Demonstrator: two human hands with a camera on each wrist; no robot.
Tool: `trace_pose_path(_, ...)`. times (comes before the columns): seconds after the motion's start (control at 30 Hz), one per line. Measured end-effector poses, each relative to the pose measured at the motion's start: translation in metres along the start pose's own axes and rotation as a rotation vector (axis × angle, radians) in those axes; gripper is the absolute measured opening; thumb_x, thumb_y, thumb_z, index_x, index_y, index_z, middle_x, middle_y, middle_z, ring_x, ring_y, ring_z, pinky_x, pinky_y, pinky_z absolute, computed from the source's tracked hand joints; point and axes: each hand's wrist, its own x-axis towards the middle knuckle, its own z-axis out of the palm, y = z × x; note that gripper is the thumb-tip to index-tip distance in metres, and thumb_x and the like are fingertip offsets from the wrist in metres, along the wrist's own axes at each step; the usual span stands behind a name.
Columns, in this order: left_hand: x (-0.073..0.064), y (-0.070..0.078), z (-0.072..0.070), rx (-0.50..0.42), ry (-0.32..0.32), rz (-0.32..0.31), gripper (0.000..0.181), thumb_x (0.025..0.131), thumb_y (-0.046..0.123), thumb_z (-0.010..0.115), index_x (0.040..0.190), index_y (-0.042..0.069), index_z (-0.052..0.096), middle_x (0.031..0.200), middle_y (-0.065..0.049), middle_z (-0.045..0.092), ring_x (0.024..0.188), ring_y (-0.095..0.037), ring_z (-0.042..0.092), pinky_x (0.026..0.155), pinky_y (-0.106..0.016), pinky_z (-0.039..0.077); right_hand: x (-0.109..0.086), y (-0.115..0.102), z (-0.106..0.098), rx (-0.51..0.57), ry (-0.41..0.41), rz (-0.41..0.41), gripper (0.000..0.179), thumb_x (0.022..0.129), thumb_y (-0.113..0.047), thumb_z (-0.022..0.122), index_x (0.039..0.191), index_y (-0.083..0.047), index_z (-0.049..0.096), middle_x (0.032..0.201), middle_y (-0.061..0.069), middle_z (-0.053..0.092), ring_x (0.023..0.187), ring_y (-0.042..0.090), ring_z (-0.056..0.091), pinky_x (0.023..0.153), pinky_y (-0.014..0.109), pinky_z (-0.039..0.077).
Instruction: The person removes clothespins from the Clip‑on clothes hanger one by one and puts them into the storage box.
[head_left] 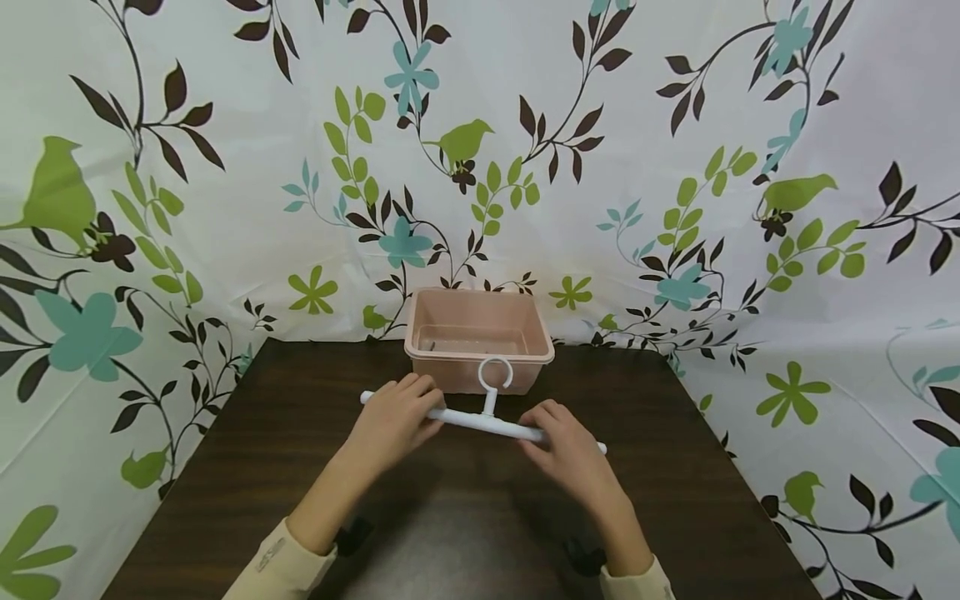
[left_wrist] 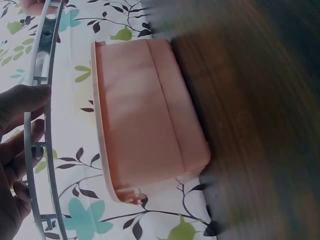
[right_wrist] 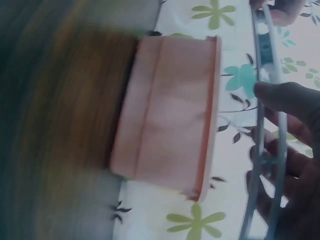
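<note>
A white plastic clothes hanger (head_left: pixel 491 423) is held up over the table, its round hook pointing upward, its bar sloping down a little to the right. My left hand (head_left: pixel 399 417) grips the bar near its left end, and my right hand (head_left: pixel 566 446) grips it near the right end. Both wrist views show the fingers and thumb curled around the hanger (left_wrist: pixel 42 125), whose ribbed, hollow underside faces the cameras. Behind the hanger stands a pink plastic bin (head_left: pixel 472 367); the hook overlaps its front wall in the head view.
The dark wooden table (head_left: pixel 300 433) carries the bin at its far edge. A white cloth (head_left: pixel 225 108) printed with leaves, birds and flowers hangs behind and along both sides. Inside the bin a small dark mark shows at the left; I cannot tell what it is.
</note>
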Motion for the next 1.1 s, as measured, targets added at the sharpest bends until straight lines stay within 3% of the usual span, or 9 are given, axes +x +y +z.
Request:
trace_pose_path(0.17, -0.009, -0.002, 0.003, -0.011, -0.03, -0.033, 0.027, 0.085, 0.029, 0.094, 0.096, 0.022, 0.07, 0.095, 0.007, 0.062, 0.089, -0.017, 0.059, 0.068, -0.033, 0.048, -0.007, 0.007, 0.001, -0.037, 0.018, -0.011, 0.025, 0.087, -0.017, 0.093, 0.104, -0.018, 0.076, 0.1, -0.008, 0.068, 0.094, 0.012, 0.062, 0.082, 0.037, 0.056)
trace_pose_path(0.33, -0.017, -0.004, 0.007, -0.021, -0.041, -0.046, 0.025, 0.086, 0.029, 0.094, 0.096, 0.023, 0.072, 0.095, 0.007, 0.062, 0.089, -0.017, 0.059, 0.069, -0.034, 0.048, -0.013, 0.011, 0.005, -0.009, -0.01, 0.034, 0.023, 0.087, -0.015, 0.093, 0.103, -0.017, 0.077, 0.1, -0.008, 0.069, 0.094, 0.012, 0.062, 0.084, 0.038, 0.056)
trace_pose_path(0.7, -0.033, -0.01, 0.022, -0.024, -0.08, -0.113, 0.025, 0.084, 0.028, 0.095, 0.096, 0.024, 0.073, 0.092, 0.008, 0.066, 0.09, -0.018, 0.06, 0.083, -0.044, 0.05, -0.018, 0.032, 0.018, 0.053, -0.118, 0.149, 0.019, 0.091, -0.016, 0.088, 0.106, -0.02, 0.077, 0.104, -0.01, 0.07, 0.098, 0.011, 0.063, 0.088, 0.039, 0.056)
trace_pose_path(0.93, -0.046, -0.021, 0.034, -0.033, -0.11, -0.164, 0.024, 0.084, 0.025, 0.094, 0.095, 0.023, 0.073, 0.091, 0.007, 0.067, 0.086, -0.018, 0.06, 0.082, -0.044, 0.048, -0.016, 0.054, 0.028, 0.06, -0.217, 0.159, 0.015, 0.096, -0.017, 0.084, 0.109, -0.019, 0.078, 0.107, -0.011, 0.072, 0.098, 0.011, 0.065, 0.089, 0.041, 0.057)
trace_pose_path(1.1, -0.052, -0.03, 0.04, -0.053, -0.158, -0.199, 0.022, 0.085, 0.025, 0.093, 0.095, 0.023, 0.073, 0.091, 0.006, 0.069, 0.088, -0.018, 0.061, 0.08, -0.041, 0.046, -0.016, 0.069, 0.03, 0.127, -0.268, 0.213, 0.013, 0.096, -0.017, 0.083, 0.108, -0.02, 0.078, 0.105, -0.01, 0.072, 0.097, 0.011, 0.065, 0.089, 0.042, 0.057)
